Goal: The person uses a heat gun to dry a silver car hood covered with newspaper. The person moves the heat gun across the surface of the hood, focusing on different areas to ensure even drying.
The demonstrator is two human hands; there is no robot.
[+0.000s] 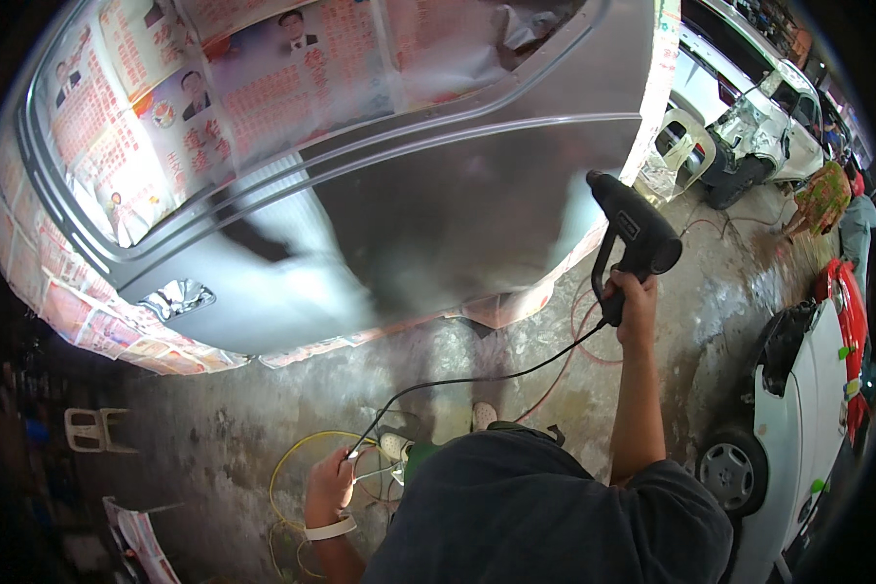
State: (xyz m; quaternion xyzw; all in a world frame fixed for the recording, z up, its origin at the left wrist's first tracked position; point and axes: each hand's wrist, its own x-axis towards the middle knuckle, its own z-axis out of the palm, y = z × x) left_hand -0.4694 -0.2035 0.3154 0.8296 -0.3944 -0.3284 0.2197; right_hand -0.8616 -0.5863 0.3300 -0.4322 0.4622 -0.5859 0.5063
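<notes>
hot-air gun: black heat gun [652,238], held off the floor in front of the right edge of the grey panel [438,214], near its lower right corner; nozzle tip overlaps the panel in view, contact cannot be told
right hand: right hand [635,302] wrapped round the lower part of the gun's grip, fingers closed
left hand: left hand [331,482] closed on the black cable [477,381], well below the panel's bottom edge
likely weight: moderate, probably heavier toward the thick barrel than the grip
stiffness: rigid housing, by its look; the cable should flex easily and may tug at the base
grip: matte shell looks unlikely to slip; best held by the handle, clear of the nozzle, which may be hot
gun shape: stubby barrel, rounded rear end, narrower nozzle, looped guard in front of the handle
panel: smooth, satiny, with bright reflections and long raised ridges curving below its window; its finish probably marks easily
masking: thin printed paper [263,107] across the window and along the lower edge, wrinkled, easily torn i would judge
foil: shiny crumpled foil [177,300] in the recess near the panel's lower left corner
floor: rough, stained concrete [214,438]
</notes>
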